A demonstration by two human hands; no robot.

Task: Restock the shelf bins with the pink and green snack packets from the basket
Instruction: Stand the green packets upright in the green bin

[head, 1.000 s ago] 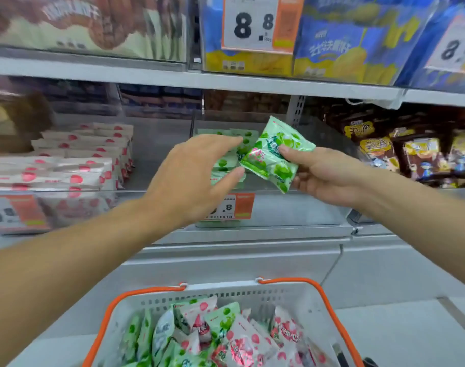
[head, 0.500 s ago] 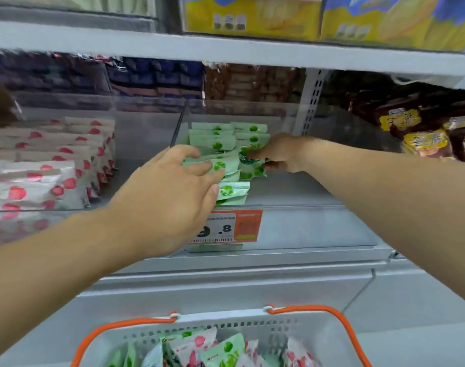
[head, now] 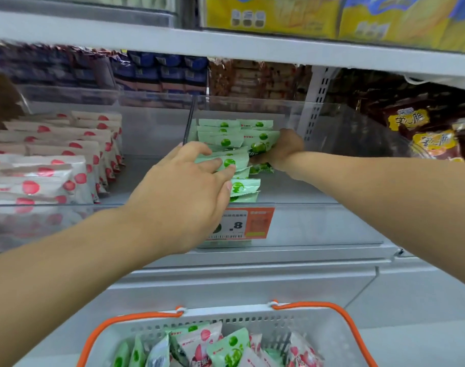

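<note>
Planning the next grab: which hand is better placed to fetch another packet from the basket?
Left, probably: its straight fingers only rest on the green stack, nearer the basket. The right is deeper in the bin, gripping a packet.

Pale green foil snack packets (head: pixel 220 140) stand in rows inside a clear plastic shelf bin (head: pixel 318 223); white-and-pink packets (head: pixel 54 165) fill the neighbouring bin, while both kinds lie jumbled in a white orange-handled basket (head: pixel 329 337) below.

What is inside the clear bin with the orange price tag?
Rows of green packets, with both hands reaching in: left hand pressing the front ones, right hand holding another. The packets under the hands are hidden.
</note>
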